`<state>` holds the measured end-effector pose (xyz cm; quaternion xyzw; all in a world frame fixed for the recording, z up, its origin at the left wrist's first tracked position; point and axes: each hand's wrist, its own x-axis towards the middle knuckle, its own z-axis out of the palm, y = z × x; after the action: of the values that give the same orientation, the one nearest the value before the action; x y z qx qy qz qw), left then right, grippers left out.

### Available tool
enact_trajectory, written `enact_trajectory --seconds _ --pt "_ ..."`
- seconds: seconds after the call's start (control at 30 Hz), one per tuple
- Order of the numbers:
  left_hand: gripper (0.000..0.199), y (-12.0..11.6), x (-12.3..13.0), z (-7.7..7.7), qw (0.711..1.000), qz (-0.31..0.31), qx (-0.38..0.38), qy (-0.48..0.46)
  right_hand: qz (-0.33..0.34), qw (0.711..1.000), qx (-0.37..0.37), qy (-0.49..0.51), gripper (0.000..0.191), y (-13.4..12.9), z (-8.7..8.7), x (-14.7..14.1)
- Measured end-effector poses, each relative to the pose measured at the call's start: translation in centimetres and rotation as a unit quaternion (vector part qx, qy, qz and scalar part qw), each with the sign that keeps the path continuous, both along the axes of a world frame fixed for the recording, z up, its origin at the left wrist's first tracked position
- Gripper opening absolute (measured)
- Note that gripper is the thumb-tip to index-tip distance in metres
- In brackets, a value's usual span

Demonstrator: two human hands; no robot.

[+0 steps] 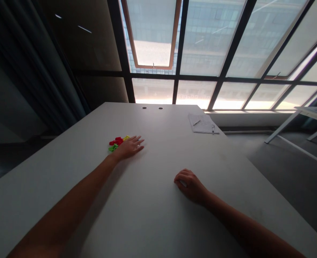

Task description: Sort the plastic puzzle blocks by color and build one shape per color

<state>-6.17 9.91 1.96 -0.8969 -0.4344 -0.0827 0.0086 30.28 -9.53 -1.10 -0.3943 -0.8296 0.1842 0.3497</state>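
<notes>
A small heap of red pieces (118, 141), with green pieces (112, 147) in front and yellow pieces (126, 137) behind, lies on the left half of the white table (153, 215). Their exact kind is too small to tell. My left hand (128, 147) reaches over the heap's right side, palm down with fingers spread, and covers part of it. Nearer to me, right of the middle, my right hand (189, 184) rests on the table with its fingers curled towards the thumb. Bare table shows through the gap between them, and I see nothing held.
Paper sheets (203, 124) with two pens, one pen (196, 122) and another pen (213, 129), lie at the table's far right edge. Two round cable holes are near the back edge. A second white table (315, 113) stands at the right, before tall windows. A dark curtain hangs left.
</notes>
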Motion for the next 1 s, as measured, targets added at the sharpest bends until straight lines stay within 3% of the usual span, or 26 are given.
enact_trajectory --seconds 0.13,0.23,0.47,0.6,0.7,0.77,0.83,0.9,1.0 --pt "0.074 -7.1 3.5 -2.7 0.996 -0.081 -0.034 -0.011 -0.002 1.000 0.008 0.002 0.015 0.0 0.3 -0.1" --pt "0.073 -10.4 4.6 -3.8 0.996 -0.076 -0.036 -0.033 -0.003 1.000 0.014 0.001 0.015 0.0 0.4 -0.1" --pt "0.061 -11.8 5.4 -3.2 0.997 -0.043 -0.048 -0.050 -0.028 0.998 0.054 -0.008 0.025 -0.1 -0.1 0.2" --pt "0.054 -13.6 6.5 -2.0 0.993 -0.080 -0.061 -0.069 -0.061 0.995 0.076 -0.024 0.029 0.0 0.3 0.5" --pt "0.044 -14.6 7.3 -1.2 0.988 -0.102 -0.066 -0.098 -0.082 0.989 0.074 -0.098 0.033 0.1 1.0 0.6" --pt "0.053 -15.0 7.7 -1.1 0.989 -0.109 -0.050 -0.086 -0.064 0.981 0.042 -0.177 0.062 0.2 1.2 0.5" --pt "0.074 -15.3 8.0 -1.4 0.991 -0.115 -0.042 -0.049 -0.035 0.966 -0.002 -0.255 0.083 0.2 1.2 0.3" --pt "0.089 -15.5 8.1 -1.7 0.992 -0.112 -0.052 -0.013 -0.022 0.954 -0.035 -0.298 0.089 0.2 1.1 0.2" --pt "0.092 -15.7 8.1 -2.0 0.992 -0.105 -0.067 0.011 -0.025 0.947 -0.048 -0.316 0.089 0.2 0.9 0.1"
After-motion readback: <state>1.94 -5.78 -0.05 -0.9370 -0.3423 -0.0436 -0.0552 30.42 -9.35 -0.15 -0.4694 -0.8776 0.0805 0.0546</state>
